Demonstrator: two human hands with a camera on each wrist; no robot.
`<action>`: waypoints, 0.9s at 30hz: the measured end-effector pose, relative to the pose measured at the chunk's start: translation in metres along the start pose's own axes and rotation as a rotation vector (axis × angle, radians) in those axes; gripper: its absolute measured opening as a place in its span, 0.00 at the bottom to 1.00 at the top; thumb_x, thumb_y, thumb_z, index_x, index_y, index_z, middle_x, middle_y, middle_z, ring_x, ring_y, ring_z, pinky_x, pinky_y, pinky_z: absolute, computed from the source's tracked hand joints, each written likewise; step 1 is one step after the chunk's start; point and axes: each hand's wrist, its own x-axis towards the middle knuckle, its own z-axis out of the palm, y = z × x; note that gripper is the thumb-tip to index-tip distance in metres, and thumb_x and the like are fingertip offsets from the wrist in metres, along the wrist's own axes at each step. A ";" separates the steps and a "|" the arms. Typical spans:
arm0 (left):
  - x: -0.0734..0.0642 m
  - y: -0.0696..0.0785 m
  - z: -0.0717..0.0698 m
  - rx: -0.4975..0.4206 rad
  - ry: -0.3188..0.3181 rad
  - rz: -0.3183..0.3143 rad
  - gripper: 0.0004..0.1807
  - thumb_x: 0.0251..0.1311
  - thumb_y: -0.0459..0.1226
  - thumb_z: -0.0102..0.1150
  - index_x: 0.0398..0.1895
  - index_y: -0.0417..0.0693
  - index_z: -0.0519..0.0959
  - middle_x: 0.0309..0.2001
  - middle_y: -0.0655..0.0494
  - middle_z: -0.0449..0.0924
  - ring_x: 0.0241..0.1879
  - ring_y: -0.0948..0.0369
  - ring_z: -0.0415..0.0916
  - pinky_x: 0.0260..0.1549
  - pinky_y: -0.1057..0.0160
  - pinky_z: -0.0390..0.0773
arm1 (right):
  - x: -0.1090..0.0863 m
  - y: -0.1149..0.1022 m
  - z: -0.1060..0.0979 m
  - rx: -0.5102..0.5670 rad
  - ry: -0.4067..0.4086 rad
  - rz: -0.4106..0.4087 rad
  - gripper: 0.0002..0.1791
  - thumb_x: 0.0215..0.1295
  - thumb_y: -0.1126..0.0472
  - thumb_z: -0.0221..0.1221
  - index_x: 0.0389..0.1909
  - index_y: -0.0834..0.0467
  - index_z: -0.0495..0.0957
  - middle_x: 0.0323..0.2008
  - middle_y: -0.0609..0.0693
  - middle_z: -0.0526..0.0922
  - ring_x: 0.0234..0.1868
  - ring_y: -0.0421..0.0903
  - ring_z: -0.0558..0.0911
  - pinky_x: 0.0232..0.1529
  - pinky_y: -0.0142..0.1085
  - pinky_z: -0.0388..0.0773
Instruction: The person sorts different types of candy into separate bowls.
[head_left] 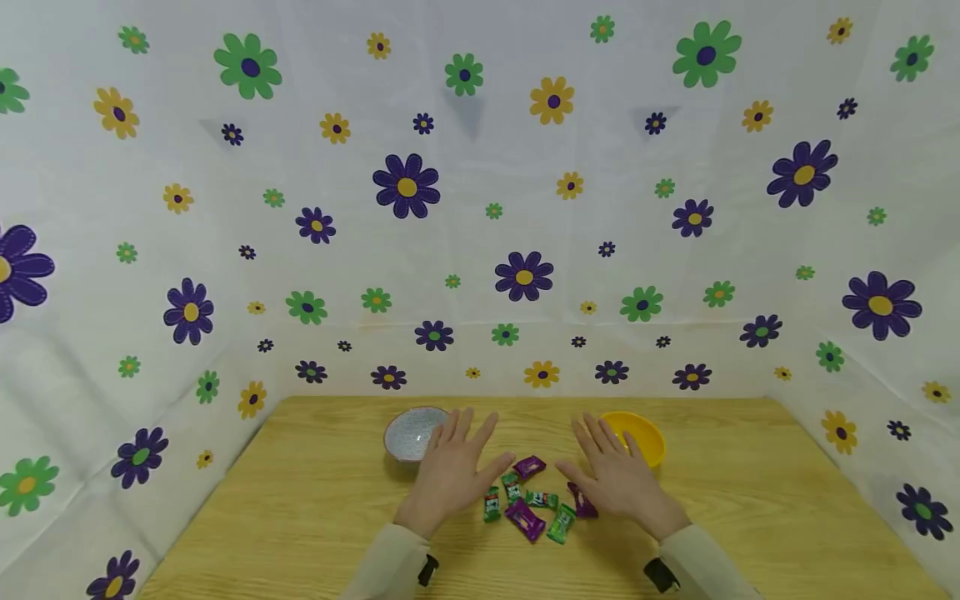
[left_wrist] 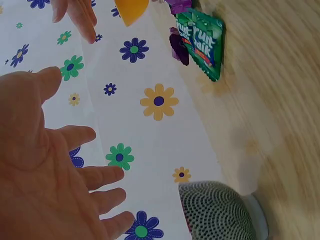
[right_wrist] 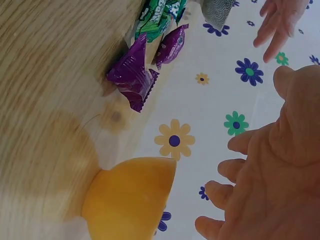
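Both hands hover palm down over the table with fingers spread, holding nothing. My left hand overlaps the right edge of a grey speckled bowl in the head view. In the same view my right hand partly covers a yellow bowl. Between the hands lie several wrapped candies: green ones, such as a green candy and another green candy, and purple ones, such as a purple candy near the front. A purple candy lies closest to the right hand, next to the yellow bowl.
The wood-grain table meets a white flowered cloth that hangs behind it and along both sides. Beyond the hands, another purple candy lies farther back, between the two bowls.
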 end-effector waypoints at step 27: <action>0.019 -0.002 0.021 -0.457 0.084 -0.093 0.23 0.64 0.45 0.61 0.58 0.42 0.77 0.51 0.41 0.80 0.48 0.50 0.78 0.44 0.50 0.80 | 0.003 0.027 -0.012 0.313 0.278 0.093 0.23 0.68 0.55 0.59 0.60 0.63 0.76 0.60 0.62 0.77 0.63 0.62 0.73 0.65 0.57 0.67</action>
